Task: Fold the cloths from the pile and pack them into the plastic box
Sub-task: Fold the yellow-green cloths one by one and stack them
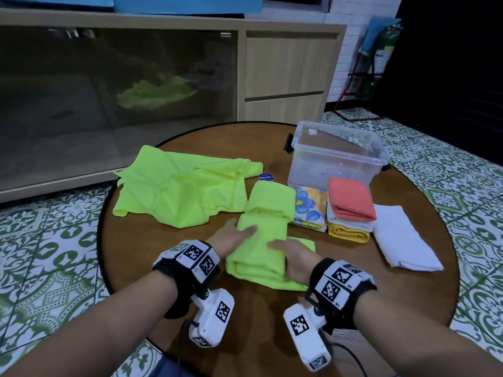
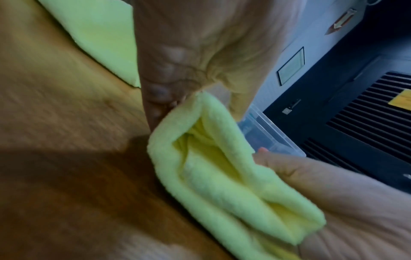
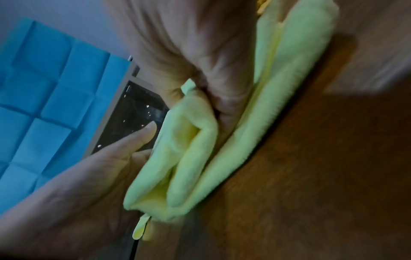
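A neon yellow-green cloth [image 1: 261, 248], folded into a long strip, lies on the round wooden table [image 1: 272, 322]. My left hand [image 1: 234, 235] grips its left edge, thumb on top and fingers underneath. My right hand [image 1: 294, 257] grips the right edge the same way. In the left wrist view the cloth's [image 2: 222, 176] layered fold sits between my left hand's [image 2: 200, 52] thumb and fingers. In the right wrist view my right hand's [image 3: 200, 52] fingers are tucked into the cloth's [image 3: 189, 158] fold. The clear plastic box [image 1: 326, 170] stands at the back right with no cloths visible inside.
An unfolded neon pile [image 1: 185, 186] lies at the left. In front of the box sit a floral cloth [image 1: 310, 208], a coral cloth [image 1: 349, 200] stacked on a yellow one [image 1: 347, 234], and a white towel [image 1: 405, 238]. A wooden cabinet [image 1: 285, 77] stands behind the table.
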Demonstrator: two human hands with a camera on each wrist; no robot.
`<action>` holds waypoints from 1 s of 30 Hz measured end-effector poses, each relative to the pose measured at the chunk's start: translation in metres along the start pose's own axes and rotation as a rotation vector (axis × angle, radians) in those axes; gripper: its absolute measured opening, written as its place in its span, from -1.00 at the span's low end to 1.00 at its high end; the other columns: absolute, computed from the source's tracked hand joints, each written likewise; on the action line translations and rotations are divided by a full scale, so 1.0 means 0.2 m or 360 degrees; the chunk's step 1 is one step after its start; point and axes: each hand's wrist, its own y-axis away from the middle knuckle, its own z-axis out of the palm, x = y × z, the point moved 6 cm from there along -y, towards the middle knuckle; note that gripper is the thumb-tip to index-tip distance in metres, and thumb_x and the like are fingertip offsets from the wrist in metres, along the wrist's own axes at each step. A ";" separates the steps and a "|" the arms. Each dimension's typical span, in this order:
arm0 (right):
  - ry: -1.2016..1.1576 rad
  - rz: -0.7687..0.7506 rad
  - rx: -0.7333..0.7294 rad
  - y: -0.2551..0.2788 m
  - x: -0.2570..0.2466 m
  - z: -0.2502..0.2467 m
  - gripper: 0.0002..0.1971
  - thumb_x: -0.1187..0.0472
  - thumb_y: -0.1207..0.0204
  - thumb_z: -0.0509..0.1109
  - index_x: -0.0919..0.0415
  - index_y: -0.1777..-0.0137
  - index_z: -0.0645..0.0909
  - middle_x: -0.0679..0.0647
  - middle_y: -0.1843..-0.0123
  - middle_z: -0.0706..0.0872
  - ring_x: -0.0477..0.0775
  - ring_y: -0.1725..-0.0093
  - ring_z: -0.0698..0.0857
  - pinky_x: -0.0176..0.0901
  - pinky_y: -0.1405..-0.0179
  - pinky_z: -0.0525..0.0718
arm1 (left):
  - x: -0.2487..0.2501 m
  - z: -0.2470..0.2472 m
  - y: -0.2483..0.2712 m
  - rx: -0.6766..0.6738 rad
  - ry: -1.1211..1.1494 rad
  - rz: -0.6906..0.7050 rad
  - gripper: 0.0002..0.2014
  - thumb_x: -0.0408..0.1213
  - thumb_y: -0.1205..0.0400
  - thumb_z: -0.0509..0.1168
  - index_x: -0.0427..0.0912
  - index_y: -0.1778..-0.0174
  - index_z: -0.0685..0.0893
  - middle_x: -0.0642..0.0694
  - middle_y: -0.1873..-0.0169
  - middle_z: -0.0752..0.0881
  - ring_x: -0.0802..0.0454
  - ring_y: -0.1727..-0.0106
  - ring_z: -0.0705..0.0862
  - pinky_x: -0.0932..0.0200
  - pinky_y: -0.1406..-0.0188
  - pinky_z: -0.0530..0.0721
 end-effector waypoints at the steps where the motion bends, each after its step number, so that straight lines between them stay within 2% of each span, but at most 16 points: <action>1: 0.0079 0.0029 0.0037 -0.01 0.02 -0.01 -0.64 0.32 -0.63 0.26 0.35 -0.41 0.49 0.30 -0.30 0.66 0.31 -0.28 0.65 0.13 -0.18 0.65 | -0.02 0.00 -0.01 -0.0005 0.0013 0.0010 -0.25 0.09 -0.60 0.25 -0.27 -0.59 0.18 -0.20 -0.45 0.46 -0.15 -0.39 0.51 0.06 -0.32 0.49; 3: 0.0213 0.0016 0.0082 -0.03 0.02 -0.01 -0.65 0.30 -0.63 0.27 0.34 -0.40 0.50 0.29 -0.27 0.68 0.29 -0.25 0.67 0.13 -0.19 0.65 | -0.03 0.01 -0.02 0.0006 0.0080 0.0039 -0.13 0.12 -0.49 0.39 -0.27 -0.57 0.19 -0.18 -0.40 0.51 -0.13 -0.36 0.55 0.08 -0.31 0.52; 5: 0.0242 -0.0001 0.0038 -0.04 0.00 0.02 -0.67 0.32 -0.65 0.24 0.35 -0.40 0.50 0.30 -0.29 0.67 0.29 -0.26 0.67 0.10 -0.14 0.67 | -0.05 0.01 -0.03 0.0051 0.0182 0.0025 0.06 0.28 -0.28 0.46 -0.26 -0.56 0.22 -0.17 -0.36 0.56 -0.13 -0.32 0.58 0.02 -0.35 0.54; 7: 0.0267 -0.0035 -0.0007 -0.04 -0.01 0.03 -0.66 0.34 -0.65 0.23 0.38 -0.41 0.49 0.31 -0.29 0.67 0.28 -0.26 0.67 0.03 -0.13 0.68 | -0.05 0.01 -0.04 0.0118 0.0176 0.0020 -0.02 0.20 -0.40 0.44 -0.26 -0.58 0.16 -0.20 -0.40 0.51 -0.16 -0.36 0.54 0.02 -0.35 0.51; 8: 0.0333 -0.0073 -0.0014 -0.03 -0.02 0.04 -0.66 0.34 -0.64 0.25 0.39 -0.40 0.49 0.28 -0.23 0.70 0.25 -0.20 0.70 -0.08 -0.08 0.70 | -0.05 0.01 -0.03 0.0179 0.0035 0.0050 -0.10 0.11 -0.49 0.39 -0.23 -0.60 0.09 -0.22 -0.44 0.45 -0.18 -0.41 0.49 0.00 -0.36 0.49; 10: 0.0722 -0.0212 0.0033 0.00 -0.07 0.05 -0.68 0.26 -0.64 0.29 0.35 -0.35 0.53 0.06 0.04 0.72 0.00 0.11 0.71 -0.38 0.29 0.67 | -0.01 0.01 0.01 0.0338 -0.0551 0.0193 -0.17 0.07 -0.59 0.29 -0.14 -0.64 -0.03 -0.24 -0.50 0.30 -0.20 -0.49 0.37 -0.06 -0.39 0.44; 11: 0.1039 -0.0295 0.0074 0.02 -0.10 0.04 -0.67 0.17 -0.63 0.30 0.31 -0.33 0.52 -0.03 0.13 0.67 -0.09 0.23 0.65 -0.39 0.43 0.59 | 0.03 0.02 0.03 0.0430 -0.0850 0.0309 -0.19 0.06 -0.62 0.25 -0.08 -0.65 -0.07 -0.22 -0.52 0.23 -0.19 -0.51 0.31 -0.07 -0.40 0.42; 12: 0.1382 -0.0358 0.0140 0.04 -0.13 0.04 -0.63 0.05 -0.62 0.29 0.28 -0.31 0.49 -0.03 0.13 0.65 -0.09 0.27 0.64 -0.33 0.46 0.55 | 0.06 0.03 0.05 0.0501 -0.1069 0.0410 -0.22 0.04 -0.64 0.22 -0.05 -0.65 -0.08 -0.20 -0.54 0.18 -0.17 -0.53 0.27 -0.05 -0.41 0.39; 14: 0.2011 -0.0447 0.0398 0.06 -0.18 -0.01 -0.56 -0.12 -0.60 0.23 0.23 -0.26 0.39 0.07 -0.03 0.66 0.09 0.11 0.69 -0.14 0.34 0.53 | 0.12 0.06 0.07 0.0579 -0.1341 0.0580 -0.30 -0.02 -0.67 0.19 0.01 -0.64 -0.04 -0.14 -0.55 0.14 -0.13 -0.53 0.23 -0.01 -0.42 0.31; 15: 0.2212 -0.0536 0.0511 0.07 -0.21 -0.03 -0.59 -0.11 -0.62 0.20 0.22 -0.23 0.39 0.11 -0.09 0.65 0.15 0.00 0.68 -0.09 0.25 0.54 | 0.15 0.08 0.07 0.0566 -0.1448 0.0679 -0.34 -0.10 -0.68 0.19 0.03 -0.64 0.00 -0.11 -0.55 0.15 -0.11 -0.53 0.22 0.00 -0.40 0.30; 18: 0.2319 -0.0670 0.0505 0.05 -0.23 -0.12 -0.71 0.07 -0.64 0.19 0.24 -0.24 0.47 0.16 -0.20 0.61 0.18 -0.19 0.62 -0.05 -0.03 0.57 | 0.20 0.20 0.08 0.0321 -0.1616 0.0912 -0.39 -0.37 -0.66 0.10 0.03 -0.63 0.10 -0.10 -0.56 0.20 -0.08 -0.56 0.20 -0.02 -0.42 0.27; 20: 0.2514 -0.0521 0.0327 0.02 -0.18 -0.17 -0.58 0.15 -0.63 0.16 0.28 -0.45 0.36 0.23 -0.43 0.47 0.23 -0.40 0.47 0.04 -0.32 0.50 | 0.20 0.30 0.09 0.0161 -0.1619 0.0842 -0.45 -0.26 -0.70 0.03 0.01 -0.64 0.10 -0.12 -0.63 0.10 -0.08 -0.64 0.05 -0.13 -0.54 0.11; 22: 0.2808 -0.0249 0.0102 0.02 -0.08 -0.17 -0.39 0.19 -0.65 0.11 0.30 -0.65 0.00 0.24 -0.67 0.05 0.26 -0.64 0.12 0.17 -0.59 0.19 | 0.19 0.38 0.09 0.0043 -0.1676 0.0694 -0.43 -0.09 -0.72 -0.02 0.02 -0.66 -0.03 -0.11 -0.66 -0.09 -0.16 -0.67 -0.14 -0.36 -0.56 -0.11; 24: 0.3017 -0.0066 -0.0026 0.06 0.00 -0.17 -0.34 0.20 -0.70 0.01 0.30 -0.65 -0.29 0.21 -0.68 -0.30 0.22 -0.67 -0.23 0.15 -0.63 -0.13 | 0.17 0.43 0.09 0.0009 -0.1887 0.0604 -0.39 -0.03 -0.72 -0.05 0.03 -0.66 -0.14 -0.10 -0.65 -0.24 -0.23 -0.65 -0.28 -0.49 -0.50 -0.23; 28: 0.3075 -0.0068 -0.0032 0.08 0.02 -0.19 -0.37 0.01 -0.75 -0.16 0.27 -0.63 -0.39 0.15 -0.66 -0.40 0.14 -0.66 -0.31 0.07 -0.64 -0.22 | 0.14 0.43 0.06 0.0006 -0.2035 0.0509 -0.33 0.07 -0.70 -0.02 0.04 -0.65 -0.21 -0.08 -0.64 -0.30 -0.23 -0.63 -0.34 -0.52 -0.47 -0.26; 30: 0.3036 -0.0046 -0.0040 0.07 0.02 -0.19 -0.34 -0.08 -0.74 -0.18 0.24 -0.63 -0.39 0.11 -0.66 -0.41 0.11 -0.66 -0.31 0.07 -0.65 -0.21 | 0.13 0.39 0.04 0.0016 -0.2106 0.0423 -0.30 0.02 -0.71 0.03 0.02 -0.65 -0.25 -0.09 -0.64 -0.31 -0.24 -0.64 -0.33 -0.52 -0.48 -0.21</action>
